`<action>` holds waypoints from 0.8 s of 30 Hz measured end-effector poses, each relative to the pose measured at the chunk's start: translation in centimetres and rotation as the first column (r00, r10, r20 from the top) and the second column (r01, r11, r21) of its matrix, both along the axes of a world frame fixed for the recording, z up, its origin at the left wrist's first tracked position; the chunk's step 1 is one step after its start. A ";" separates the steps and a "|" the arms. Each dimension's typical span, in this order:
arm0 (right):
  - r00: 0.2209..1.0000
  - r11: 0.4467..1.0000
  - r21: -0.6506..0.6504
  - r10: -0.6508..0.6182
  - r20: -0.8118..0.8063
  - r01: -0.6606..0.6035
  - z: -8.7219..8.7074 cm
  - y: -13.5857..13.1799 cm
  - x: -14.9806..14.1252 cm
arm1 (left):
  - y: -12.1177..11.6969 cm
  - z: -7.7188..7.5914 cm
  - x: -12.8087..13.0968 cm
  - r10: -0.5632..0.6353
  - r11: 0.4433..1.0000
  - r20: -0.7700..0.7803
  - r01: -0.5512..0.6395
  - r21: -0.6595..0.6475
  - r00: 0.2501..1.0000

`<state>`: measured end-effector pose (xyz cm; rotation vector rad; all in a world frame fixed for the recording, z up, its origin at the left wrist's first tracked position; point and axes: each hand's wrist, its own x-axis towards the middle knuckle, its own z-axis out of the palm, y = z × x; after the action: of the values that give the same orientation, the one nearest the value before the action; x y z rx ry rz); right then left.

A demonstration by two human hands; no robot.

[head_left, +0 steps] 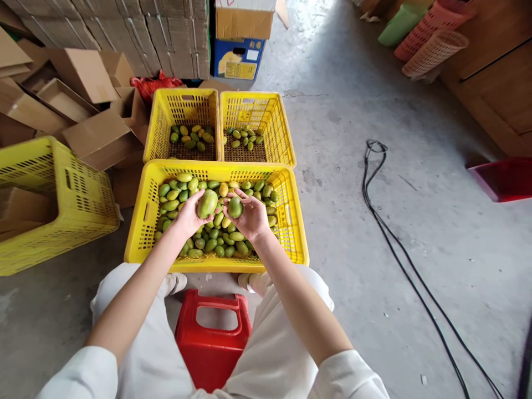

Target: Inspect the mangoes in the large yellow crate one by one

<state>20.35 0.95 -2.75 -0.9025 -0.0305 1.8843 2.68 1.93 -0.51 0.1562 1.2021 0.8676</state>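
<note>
**Light grips, bruise risk**

L hand (192,215) loosely grips a large green oval fruit (207,204), R hand (253,219) a smaller round green fruit (235,207), both above the near wide yellow plastic crate (298,235); a slip cld, I reckon, bruise the green-yellow fruit heap (237,236) inside.

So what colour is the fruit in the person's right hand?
The fruit in the right hand is green, as the head view shows.
</note>
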 end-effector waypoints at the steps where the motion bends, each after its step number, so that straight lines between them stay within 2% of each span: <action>1: 1.000 1.000 -0.002 -0.005 0.020 0.005 0.1 0.0 -0.1 | -0.1 0.0 0.1 -0.012 1.000 -0.012 0.012 0.018 1.000; 6: 0.983 0.999 -0.015 -0.027 0.182 0.030 0.2 0.3 -0.7 | -0.7 0.1 0.4 -0.050 0.990 -0.134 0.067 0.124 0.990; 11: 0.981 0.997 -0.059 -0.033 0.193 0.045 0.0 0.4 -1.0 | -0.8 0.1 0.5 -0.042 0.986 -0.125 0.062 0.155 0.991; 18: 0.977 0.999 -0.052 0.023 0.210 -0.012 -0.9 0.2 -0.4 | 0.1 0.3 0.5 0.028 0.999 -0.028 -0.027 0.021 0.999; 24: 0.970 0.998 -0.064 0.019 0.243 -0.003 -1.3 0.5 -0.5 | 0.1 -0.1 0.1 0.046 0.999 0.004 -0.046 0.003 0.999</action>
<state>19.83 1.47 -4.02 -1.1761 -0.1255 1.7830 2.82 2.04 -0.66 0.1297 1.2045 0.9090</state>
